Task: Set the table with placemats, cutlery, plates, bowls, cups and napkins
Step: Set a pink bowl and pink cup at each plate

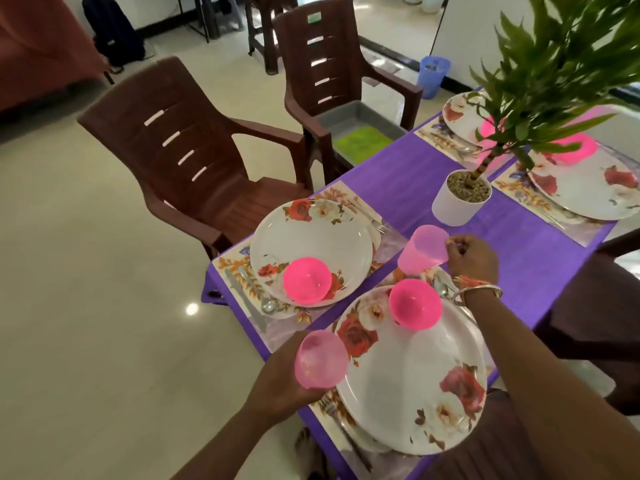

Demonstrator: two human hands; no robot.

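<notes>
- The left grip (277, 386) curls round a translucent pink cup (320, 358), held with its mouth toward the camera just off the near-left edge of the purple tabletop (408, 174).
- The right grip (472, 259) pinches a second pink cup (422, 249) at one end. The cup is tilted over the placemat (388, 275), just beyond the near floral plate (415, 375).
- A pink bowl (415, 304) sits on that plate.
- Another bowl (306, 279) sits on the left floral plate (311, 237).
- A white plant pot (457, 206) stands mid-tabletop.
</notes>
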